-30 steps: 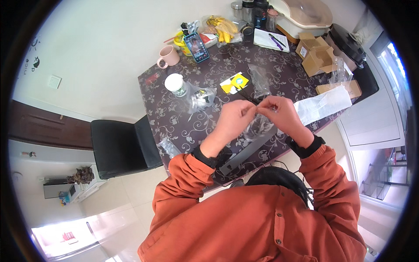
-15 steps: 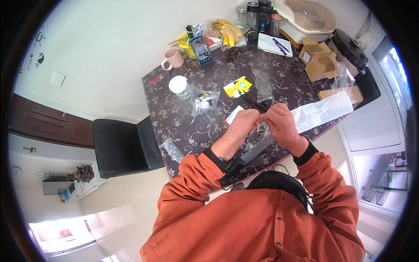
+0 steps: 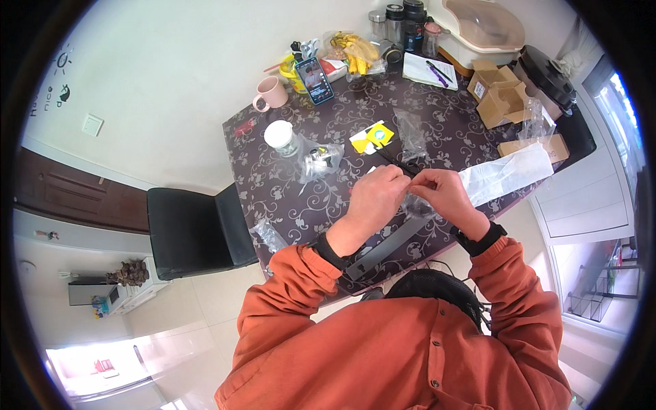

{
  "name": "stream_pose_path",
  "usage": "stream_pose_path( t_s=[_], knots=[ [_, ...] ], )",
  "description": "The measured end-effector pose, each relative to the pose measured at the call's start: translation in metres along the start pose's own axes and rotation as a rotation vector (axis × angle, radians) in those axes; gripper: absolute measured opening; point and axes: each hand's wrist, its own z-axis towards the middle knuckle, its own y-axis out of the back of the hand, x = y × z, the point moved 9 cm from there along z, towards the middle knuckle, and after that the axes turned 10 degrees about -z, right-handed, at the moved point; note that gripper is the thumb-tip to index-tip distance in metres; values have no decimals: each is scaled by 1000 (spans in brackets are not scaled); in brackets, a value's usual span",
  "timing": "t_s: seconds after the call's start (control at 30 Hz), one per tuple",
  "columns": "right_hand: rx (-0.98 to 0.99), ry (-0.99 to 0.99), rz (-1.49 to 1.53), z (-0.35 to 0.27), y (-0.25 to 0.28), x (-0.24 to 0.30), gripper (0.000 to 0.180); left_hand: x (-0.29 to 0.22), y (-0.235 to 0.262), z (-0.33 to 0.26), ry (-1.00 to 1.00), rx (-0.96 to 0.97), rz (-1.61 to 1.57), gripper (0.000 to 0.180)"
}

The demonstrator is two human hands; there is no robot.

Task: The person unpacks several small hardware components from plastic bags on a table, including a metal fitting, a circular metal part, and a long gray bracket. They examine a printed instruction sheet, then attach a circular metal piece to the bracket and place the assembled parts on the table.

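Observation:
My left hand (image 3: pixel 376 197) and my right hand (image 3: pixel 449 195) meet over the table's near half, both closed, fingertips pinched together. Whatever sits between the fingertips is too small and too covered to name. Under them lies crumpled clear plastic (image 3: pixel 418 208), and a thin black strip (image 3: pixel 396 161) runs just beyond the fingers. A flat grey strip (image 3: pixel 389 246) slants toward the table's near edge beside my left wrist. Ahead is a small yellow and white card box (image 3: pixel 372 139). My left hand hides most of a white card.
Left of the hands stand a white-lidded tub (image 3: pixel 279 135) and a clear bag (image 3: pixel 321 160) with small parts. A pink mug (image 3: pixel 270 93), propped phone (image 3: pixel 314 80) and bananas (image 3: pixel 361 56) stand behind. Right are a white sheet (image 3: pixel 506 175) and opened cardboard boxes (image 3: pixel 499 96).
My left hand has turned and shifted slightly left, covering more of the white card. The grey strip now shows more fully beside my left wrist. Both hands remain pinched together.

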Motion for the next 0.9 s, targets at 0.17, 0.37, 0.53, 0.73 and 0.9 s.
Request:
stream_pose_path(
  t_s=[0.17,0.37,0.53,0.73,0.9],
  knots=[
    [34,11,-14,-2,-4,2,12,-2,-4,-1,-24,32,36,11],
    [-40,92,-168,-9,-1,18,10,20,-11,-8,282,76,-217,12],
    [-125,239,-284,-10,8,30,7,35,-20,-15,510,93,-485,11],
    [-122,305,-305,-14,0,33,5,0,-11,-2,70,117,18,11],
    [-204,449,-333,-19,1,49,6,15,-13,0,243,149,-169,9]
  ],
)
